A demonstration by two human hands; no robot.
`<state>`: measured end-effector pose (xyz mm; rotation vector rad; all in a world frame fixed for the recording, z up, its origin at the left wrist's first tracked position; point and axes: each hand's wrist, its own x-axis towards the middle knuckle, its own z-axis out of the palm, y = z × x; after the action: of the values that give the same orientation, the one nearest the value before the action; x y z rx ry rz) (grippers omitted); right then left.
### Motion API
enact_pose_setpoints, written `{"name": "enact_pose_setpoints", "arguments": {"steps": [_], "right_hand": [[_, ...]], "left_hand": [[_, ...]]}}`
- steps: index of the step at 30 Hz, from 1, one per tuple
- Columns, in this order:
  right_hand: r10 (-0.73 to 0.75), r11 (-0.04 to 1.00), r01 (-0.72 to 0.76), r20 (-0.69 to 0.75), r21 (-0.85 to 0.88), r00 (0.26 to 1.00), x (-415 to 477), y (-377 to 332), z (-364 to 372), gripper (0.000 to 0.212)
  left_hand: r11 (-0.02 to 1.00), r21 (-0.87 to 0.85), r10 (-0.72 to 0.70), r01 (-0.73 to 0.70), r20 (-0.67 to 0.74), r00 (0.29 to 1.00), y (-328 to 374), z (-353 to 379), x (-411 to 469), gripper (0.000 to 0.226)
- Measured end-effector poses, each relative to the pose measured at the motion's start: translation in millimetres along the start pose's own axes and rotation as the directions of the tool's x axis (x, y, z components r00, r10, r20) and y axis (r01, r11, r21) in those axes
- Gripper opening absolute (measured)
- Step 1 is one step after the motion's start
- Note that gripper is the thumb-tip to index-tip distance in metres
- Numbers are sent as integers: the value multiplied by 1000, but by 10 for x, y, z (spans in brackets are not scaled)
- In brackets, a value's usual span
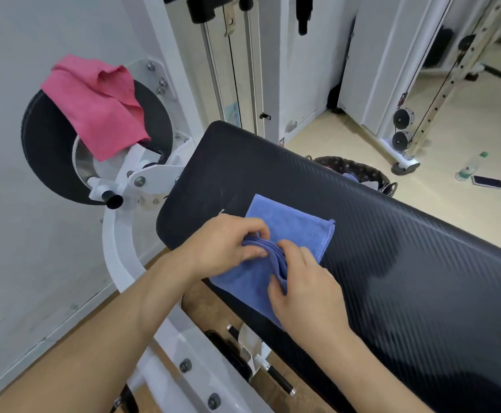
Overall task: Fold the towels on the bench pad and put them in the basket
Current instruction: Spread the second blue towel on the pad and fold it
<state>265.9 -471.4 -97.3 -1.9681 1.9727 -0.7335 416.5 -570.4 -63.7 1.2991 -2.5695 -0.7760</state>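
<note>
The blue towel (pixel 291 231) lies on the near end of the black bench pad (pixel 392 248), already doubled into a rough square, with its near portion draping over the pad's front edge. I judge I am mid-fold on this one: a ridge of bunched layers stands up across its middle, between my hands, and the next move calls for carrying that gathered edge over and flattening it so the corners meet.

My left hand (pixel 228 245) has its fingers curled together, pinching the left end of the ridge. My right hand (pixel 306 287) is clamped on the other end, thumb against curled fingers, with cloth showing between them. Both grips are closed on fabric; neither hand is spread flat.

Beyond the pad's far edge sits the dark patterned basket (pixel 359 171), partly hidden by the pad, with some cloth already inside it. A pink towel (pixel 100 105) hangs over the black roller (pixel 43 138) to the left, still unfolded, so I reckon more work remains.
</note>
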Motion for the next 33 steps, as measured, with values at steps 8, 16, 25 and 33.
{"name": "enact_pose_setpoints", "arguments": {"steps": [8, 16, 25, 33], "right_hand": [[227, 971, -222, 52, -89, 972, 249, 168, -157, 5], [223, 963, -209, 65, -169, 973, 462, 201, -245, 11], [260, 949, -250, 31, -191, 965, 535, 236, -201, 12], [245, 949, -246, -32, -195, 969, 536, 273, -221, 16]], "left_hand": [[911, -321, -293, 260, -59, 954, -248, 21, 307, 21], [884, -381, -351, 272, -156, 923, -269, 147, 380, 7], [921, -237, -360, 309, -210, 909, -160, 204, 440, 6], [919, -142, -394, 368, -277, 876, -119, 266, 480, 10]]}}
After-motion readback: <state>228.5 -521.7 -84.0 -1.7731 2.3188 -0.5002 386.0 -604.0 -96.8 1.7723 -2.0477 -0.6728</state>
